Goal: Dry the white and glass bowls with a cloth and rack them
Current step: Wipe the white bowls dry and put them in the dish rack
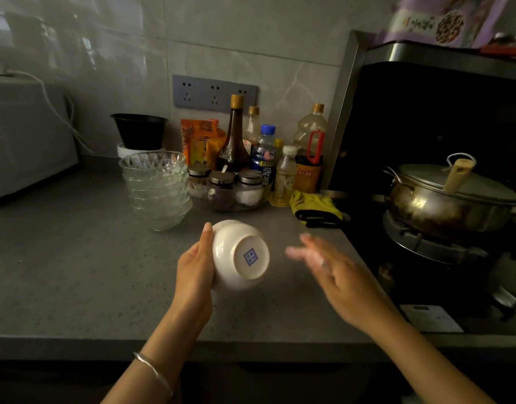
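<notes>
The left hand grips the round white china bowl, bottom up. The right hand, fingers apart and holding nothing, should grab the yellow cloth.

Grey counter and stove against a tiled wall.
Sockets above clustered bottles; three lidded jars in a glass dish; black bowl left of orange packets; lidded pot on the stove; white appliance far left; purple packet top right.
</notes>
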Demonstrator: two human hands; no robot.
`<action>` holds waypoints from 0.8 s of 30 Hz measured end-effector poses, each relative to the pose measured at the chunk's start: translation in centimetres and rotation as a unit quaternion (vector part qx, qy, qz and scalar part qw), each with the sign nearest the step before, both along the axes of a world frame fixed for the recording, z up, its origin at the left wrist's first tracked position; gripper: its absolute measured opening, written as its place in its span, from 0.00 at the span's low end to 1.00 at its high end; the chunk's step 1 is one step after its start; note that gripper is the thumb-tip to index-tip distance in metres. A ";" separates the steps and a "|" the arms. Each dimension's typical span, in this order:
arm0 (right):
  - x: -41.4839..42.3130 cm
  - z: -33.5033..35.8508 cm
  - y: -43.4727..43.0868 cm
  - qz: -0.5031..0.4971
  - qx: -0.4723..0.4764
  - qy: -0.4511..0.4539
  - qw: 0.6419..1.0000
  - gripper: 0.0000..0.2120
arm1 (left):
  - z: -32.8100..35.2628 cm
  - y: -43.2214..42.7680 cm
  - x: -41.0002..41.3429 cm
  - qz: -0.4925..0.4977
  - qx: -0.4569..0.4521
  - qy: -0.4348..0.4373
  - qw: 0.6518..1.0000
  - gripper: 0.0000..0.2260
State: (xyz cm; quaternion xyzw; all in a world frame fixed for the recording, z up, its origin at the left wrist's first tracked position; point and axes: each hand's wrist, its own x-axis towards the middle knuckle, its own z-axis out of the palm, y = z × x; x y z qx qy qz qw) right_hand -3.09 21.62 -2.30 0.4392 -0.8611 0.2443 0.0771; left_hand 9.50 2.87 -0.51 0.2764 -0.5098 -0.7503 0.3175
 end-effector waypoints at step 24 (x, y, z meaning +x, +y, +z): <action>1.5 4.7 18.5 0.035 -0.186 -0.458 0.869 0.25 | 0.2 18.0 -4.9 -0.460 -0.162 0.062 0.871 0.17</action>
